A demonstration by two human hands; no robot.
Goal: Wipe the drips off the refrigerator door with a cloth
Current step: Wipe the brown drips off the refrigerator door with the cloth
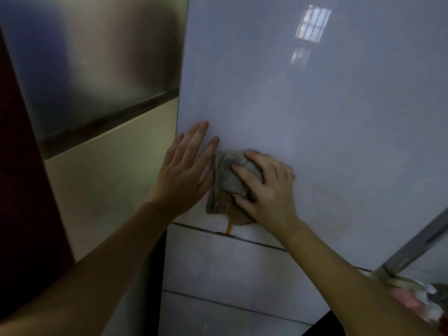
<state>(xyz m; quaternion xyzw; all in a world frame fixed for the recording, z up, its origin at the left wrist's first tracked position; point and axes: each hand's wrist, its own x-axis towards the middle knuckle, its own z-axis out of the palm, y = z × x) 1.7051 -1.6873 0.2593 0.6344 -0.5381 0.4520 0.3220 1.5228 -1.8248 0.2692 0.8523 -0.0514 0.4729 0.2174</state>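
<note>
Presses with the right grip [266, 187], curled over a crumpled grey cloth [224, 177] and pinning it against the pale blue-grey glossy refrigerator door [303, 105], a little below the middle of the frame. Holds the wad with fingertips hooked over its top and left side, neither spread flat nor closed into a fist. Lays the left grip [184, 170] flat on the same door just left of the cloth, fingers straight and close together, holding nothing. Seems to brace there, near the door's left edge. Comes very close to the cloth's left fold with that thumb; cannot tell whether touching.

Shows brownish-orange staining on the lower part of the cloth, and so, judging by that, has taken up some of the spill. Leaves a short orange drip [229, 229] showing just below the cloth, running down to the dark seam above the white lower door panel [218, 260]. Hints at a faint film right of the right grip, too blurred to be sure. Looks partway through: the upper run covered or lifted, the tail at the seam not yet wiped.

Farther out, takes in a brushed steel panel [84, 69] at upper left, a cream wall tile [109, 180] beneath it, a bright window reflection [312, 23] high on the door, and a blurred pink-and-white bundle [409, 299] at lower right.
</note>
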